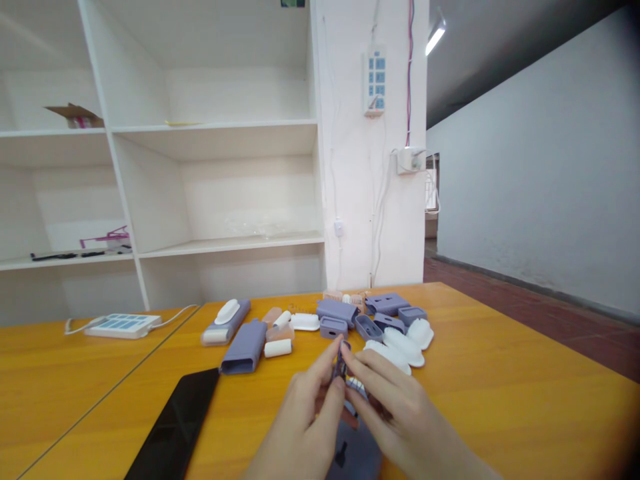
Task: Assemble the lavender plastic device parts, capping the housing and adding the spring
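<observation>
My left hand (pixel 311 408) and my right hand (pixel 393 403) meet above the near part of the table. Between their fingertips is a small purple-grey plastic part (pixel 342 363), held upright; the fingers cover most of it. Something pale and ribbed, partly hidden, shows just under the right fingers. Below both hands lies a larger purple-grey plastic casing (pixel 356 452) with a dark slot-like mark. Beyond the fingers sit purple-grey end pieces (pixel 333 327) with holes, and white oval plastic parts (pixel 404 347) lie to the right.
A black tablet-like slab (pixel 175 427) lies at left on the orange wooden table (pixel 500 393). Purple-grey sleeves (pixel 246 347), white rollers (pixel 278 348) and a white-topped assembled unit (pixel 227 323) stand behind it. A power strip (pixel 125 325) lies far left, before white shelves (pixel 225 244).
</observation>
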Demonstrator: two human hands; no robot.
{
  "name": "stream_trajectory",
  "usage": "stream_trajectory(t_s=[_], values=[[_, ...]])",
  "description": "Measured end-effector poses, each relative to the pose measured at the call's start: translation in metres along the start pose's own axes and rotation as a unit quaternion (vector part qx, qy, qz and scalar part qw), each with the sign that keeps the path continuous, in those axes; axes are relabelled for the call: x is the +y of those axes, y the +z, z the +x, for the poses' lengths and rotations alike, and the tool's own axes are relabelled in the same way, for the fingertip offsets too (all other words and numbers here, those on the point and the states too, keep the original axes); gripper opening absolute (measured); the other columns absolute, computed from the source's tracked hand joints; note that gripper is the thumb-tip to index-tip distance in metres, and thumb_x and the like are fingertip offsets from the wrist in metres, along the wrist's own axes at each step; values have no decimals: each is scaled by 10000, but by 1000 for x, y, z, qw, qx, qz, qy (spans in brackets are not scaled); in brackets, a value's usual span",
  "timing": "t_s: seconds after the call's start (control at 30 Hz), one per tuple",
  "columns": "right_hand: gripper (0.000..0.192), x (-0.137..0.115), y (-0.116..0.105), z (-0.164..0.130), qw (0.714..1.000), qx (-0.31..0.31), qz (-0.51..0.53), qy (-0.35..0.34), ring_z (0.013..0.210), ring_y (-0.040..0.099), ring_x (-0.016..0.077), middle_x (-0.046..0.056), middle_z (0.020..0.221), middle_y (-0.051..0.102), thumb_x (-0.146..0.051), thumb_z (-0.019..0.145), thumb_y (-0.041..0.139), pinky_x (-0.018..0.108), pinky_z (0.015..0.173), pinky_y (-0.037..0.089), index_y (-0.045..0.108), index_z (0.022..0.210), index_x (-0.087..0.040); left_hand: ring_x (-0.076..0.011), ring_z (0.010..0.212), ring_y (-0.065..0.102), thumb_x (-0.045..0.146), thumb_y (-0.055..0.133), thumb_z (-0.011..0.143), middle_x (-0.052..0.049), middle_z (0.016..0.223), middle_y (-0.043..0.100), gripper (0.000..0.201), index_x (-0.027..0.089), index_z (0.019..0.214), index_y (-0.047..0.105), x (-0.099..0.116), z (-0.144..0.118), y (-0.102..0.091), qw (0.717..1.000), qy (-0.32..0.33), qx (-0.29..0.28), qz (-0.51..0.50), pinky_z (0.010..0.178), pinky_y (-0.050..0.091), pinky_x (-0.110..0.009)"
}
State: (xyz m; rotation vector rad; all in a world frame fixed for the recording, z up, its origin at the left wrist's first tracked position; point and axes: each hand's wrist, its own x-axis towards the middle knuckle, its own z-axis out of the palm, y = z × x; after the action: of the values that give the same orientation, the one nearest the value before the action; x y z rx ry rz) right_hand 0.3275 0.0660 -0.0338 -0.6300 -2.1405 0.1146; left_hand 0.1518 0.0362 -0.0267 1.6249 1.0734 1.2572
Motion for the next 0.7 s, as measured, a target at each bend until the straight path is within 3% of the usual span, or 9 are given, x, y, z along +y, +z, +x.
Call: stream_trajectory(t_s=[0.17,0.33,0.5,0.7], values=[[573,1,-1,0,1000,-17,-14,-8,1128,636,221,110,1208,617,-77,1005,467,346,966,581,360,1539,-255,-192,805,706,368,509,997,-137,1180,723,540,194,1508,479,13,4,-4,999,16,-33,31,765,622,-332],[590,3,0,-2,998,-23,-47,-29,1163,618,238,135,1257,604,-67,1010,432,360,988,578,309,1565,-224,-179,873,702,290,485,1012,-106,1136,734,540,185,1537,425,10,6,-10,990,67,-67,105,865,610,-330],[552,3,2,-4,995,-21,-90,-48,1170,633,280,176,1251,616,-60,1001,430,414,982,595,339,1538,-146,-201,1045,684,214,495,996,-93,1237,707,570,237,1555,389,4,6,-16,983,83,-77,142,950,574,-336],[468,-2,1,-3,989,-17,-131,-62,1083,697,298,206,1207,656,-105,1022,403,431,924,629,398,1489,-83,-204,914,689,246,500,997,-86,1061,749,547,237,1539,428,4,4,-19,980,101,-66,161,878,589,-338]])
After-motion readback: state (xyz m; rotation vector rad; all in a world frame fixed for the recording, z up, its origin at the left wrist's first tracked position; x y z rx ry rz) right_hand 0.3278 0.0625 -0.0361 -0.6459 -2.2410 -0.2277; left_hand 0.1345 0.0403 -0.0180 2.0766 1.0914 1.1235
